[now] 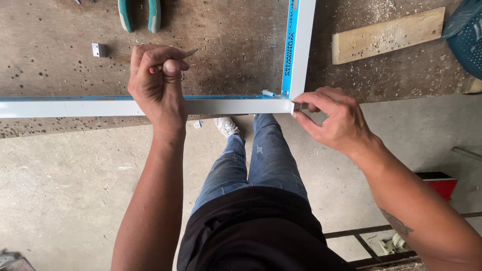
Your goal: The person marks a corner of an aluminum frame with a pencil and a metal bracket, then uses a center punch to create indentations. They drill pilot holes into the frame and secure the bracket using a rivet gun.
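Note:
A white aluminium frame with blue film strips lies on a worn, pitted wooden workbench (226,45). Its long horizontal bar (75,107) meets a vertical bar (303,45) at a corner. My left hand (156,85) rests over the horizontal bar, fist closed around a thin tool with a red handle and a metal tip (191,51) pointing right. My right hand (334,120) pinches the frame's corner (293,106) with thumb and fingertips. A small white and blue piece (268,93) sits just inside that corner.
Pliers with teal handles (139,15) lie at the bench's far edge, and a small metal block (99,49) sits left of my left hand. A wooden plank (386,35) and a teal basket (467,35) are at the right. A red box (438,183) stands on the concrete floor.

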